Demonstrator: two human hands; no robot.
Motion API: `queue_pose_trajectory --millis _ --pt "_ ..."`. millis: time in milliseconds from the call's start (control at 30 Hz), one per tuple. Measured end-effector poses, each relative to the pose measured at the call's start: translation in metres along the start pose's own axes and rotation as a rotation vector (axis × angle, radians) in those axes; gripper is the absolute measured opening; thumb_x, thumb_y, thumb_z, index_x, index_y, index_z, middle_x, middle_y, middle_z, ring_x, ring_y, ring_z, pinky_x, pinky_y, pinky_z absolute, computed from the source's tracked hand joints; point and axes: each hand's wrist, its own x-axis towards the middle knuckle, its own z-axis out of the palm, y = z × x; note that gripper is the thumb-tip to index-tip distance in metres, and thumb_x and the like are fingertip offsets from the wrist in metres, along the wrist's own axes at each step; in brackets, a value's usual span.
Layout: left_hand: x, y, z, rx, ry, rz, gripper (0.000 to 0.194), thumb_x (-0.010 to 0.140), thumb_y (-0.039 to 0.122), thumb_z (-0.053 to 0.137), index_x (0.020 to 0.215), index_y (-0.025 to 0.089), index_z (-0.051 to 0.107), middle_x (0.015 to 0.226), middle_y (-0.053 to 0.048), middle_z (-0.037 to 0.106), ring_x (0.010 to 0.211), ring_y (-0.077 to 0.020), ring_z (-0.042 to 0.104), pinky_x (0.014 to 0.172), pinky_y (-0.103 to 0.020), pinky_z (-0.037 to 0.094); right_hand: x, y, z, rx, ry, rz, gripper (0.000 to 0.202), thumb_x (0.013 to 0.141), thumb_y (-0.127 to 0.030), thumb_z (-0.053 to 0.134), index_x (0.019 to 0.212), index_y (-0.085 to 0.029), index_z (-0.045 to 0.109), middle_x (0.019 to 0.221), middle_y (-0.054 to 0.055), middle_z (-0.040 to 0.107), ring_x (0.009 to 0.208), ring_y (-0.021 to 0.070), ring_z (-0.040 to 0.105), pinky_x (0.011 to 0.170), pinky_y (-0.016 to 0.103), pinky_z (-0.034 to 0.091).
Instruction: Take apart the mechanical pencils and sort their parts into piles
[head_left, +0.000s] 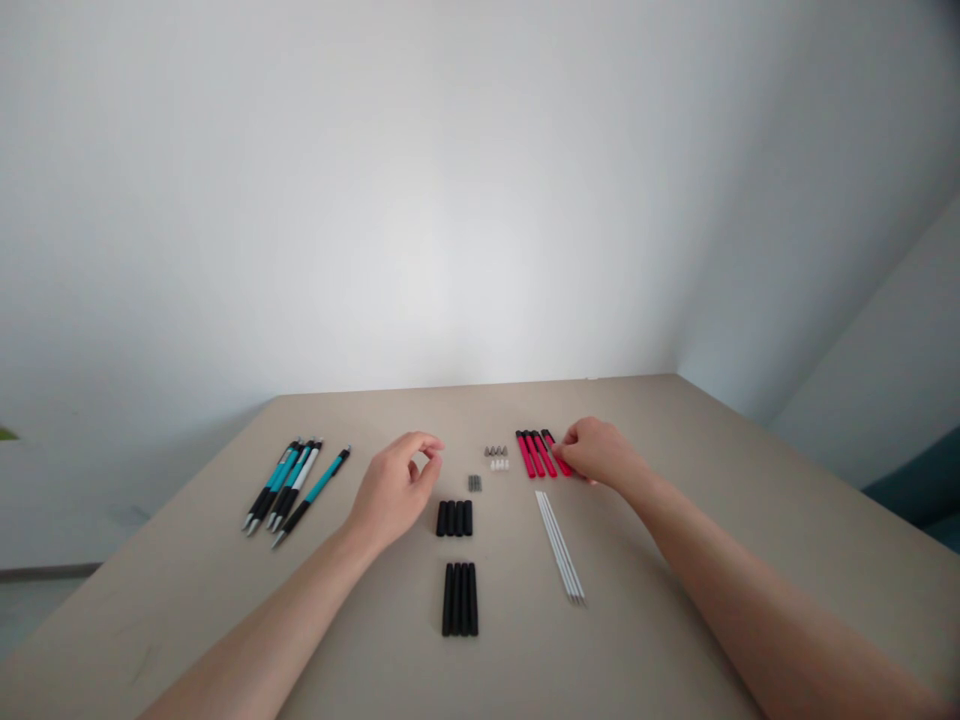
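Note:
My right hand reaches to the far side of the table, its fingertips closed on the rightmost pink pen barrel with a black top. More pink barrels lie in a row just left of it. Over the middle of the table my left hand is half curled, with a gap between thumb and forefinger and nothing in it. Close by are short black tubes, springs, white plastic bits and metal tips. White ink refills lie below the pink barrels.
Longer black tubes lie side by side nearer to me. At the left, several assembled pens in blue, black and white form a group, with one blue-and-black pen slightly apart. A pale wall rises behind the beige table.

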Motion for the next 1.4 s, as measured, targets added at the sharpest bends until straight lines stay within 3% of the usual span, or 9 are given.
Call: queue_pose_trajectory --millis 433,700,833,933,1000,1067,1267,1400 --pt "0.002 0.0 -0.001 0.012 0.022 -0.018 0.018 0.084 0.027 0.048 0.093 0.018 0.061 0.091 -0.002 0.066 0.044 -0.0062 0.045 0.048 -0.021 0.039 0.0 0.0 0.002 -0.025 0.03 -0.021 0.023 0.073 -0.024 0.054 0.076 -0.013 0.074 0.055 0.011 0.067 0.064 0.0212 0.065 0.059 0.025 0.043" --pt "0.003 -0.003 0.0 0.083 0.018 -0.019 0.019 0.084 0.028 0.046 0.094 0.02 0.061 0.091 -0.001 0.066 0.047 -0.0083 0.048 0.056 -0.023 0.044 0.001 0.0 0.004 -0.044 0.054 -0.025 0.023 0.073 -0.028 0.055 0.077 -0.014 0.073 0.068 0.013 0.07 0.071 0.0223 0.065 0.06 0.025 0.042" --pt "0.006 -0.007 -0.008 0.352 0.043 -0.094 0.02 0.083 0.023 0.045 0.093 0.02 0.061 0.094 -0.005 0.065 0.062 -0.0138 0.057 0.067 -0.028 0.046 0.001 0.0 0.002 -0.055 0.115 -0.015 0.029 0.076 -0.034 0.052 0.077 -0.013 0.073 0.079 0.016 0.071 0.077 0.0253 0.065 0.06 0.027 0.04" --pt "0.008 -0.015 -0.023 0.694 0.064 -0.18 0.028 0.079 0.015 0.044 0.1 0.015 0.062 0.094 -0.014 0.061 0.082 -0.025 0.06 0.077 -0.036 0.045 -0.002 -0.003 -0.001 -0.032 0.204 -0.016 0.029 0.078 -0.035 0.051 0.074 -0.015 0.071 0.077 0.014 0.071 0.076 0.0249 0.065 0.058 0.027 0.039" --pt "0.007 -0.022 -0.033 0.904 0.066 -0.266 0.03 0.074 0.014 0.047 0.099 0.008 0.062 0.093 -0.023 0.059 0.091 -0.0348 0.057 0.074 -0.042 0.045 -0.006 -0.007 -0.002 -0.014 0.264 -0.03 0.027 0.079 -0.034 0.051 0.071 -0.017 0.07 0.074 0.012 0.071 0.074 0.0233 0.065 0.058 0.026 0.038" --pt "0.005 -0.031 -0.041 0.974 0.072 -0.357 0.03 0.072 0.014 0.048 0.096 0.004 0.063 0.096 -0.028 0.057 0.094 -0.0393 0.055 0.07 -0.043 0.045 -0.01 -0.011 -0.002 -0.005 0.323 -0.059 0.027 0.08 -0.033 0.05 0.068 -0.017 0.069 0.074 0.011 0.071 0.072 0.0216 0.064 0.058 0.026 0.037" --pt "0.005 -0.05 -0.045 0.906 -0.05 -0.373 0.027 0.075 0.009 0.042 0.082 0.008 0.068 0.087 -0.024 0.062 0.084 -0.0347 0.06 0.069 -0.042 0.047 -0.022 -0.024 0.002 0.087 0.445 -0.222 0.028 0.082 -0.034 0.049 0.065 -0.018 0.066 0.064 0.006 0.067 0.059 0.015 0.058 0.057 0.024 0.034" --pt "0.01 -0.036 -0.039 0.816 -0.036 -0.24 0.024 0.079 0.011 0.043 0.082 0.012 0.067 0.081 -0.016 0.061 0.077 -0.0283 0.062 0.072 -0.037 0.047 -0.036 -0.035 0.002 0.173 0.43 -0.391 0.029 0.084 -0.032 0.048 0.067 -0.018 0.064 0.062 0.003 0.065 0.055 0.0122 0.055 0.056 0.022 0.034"
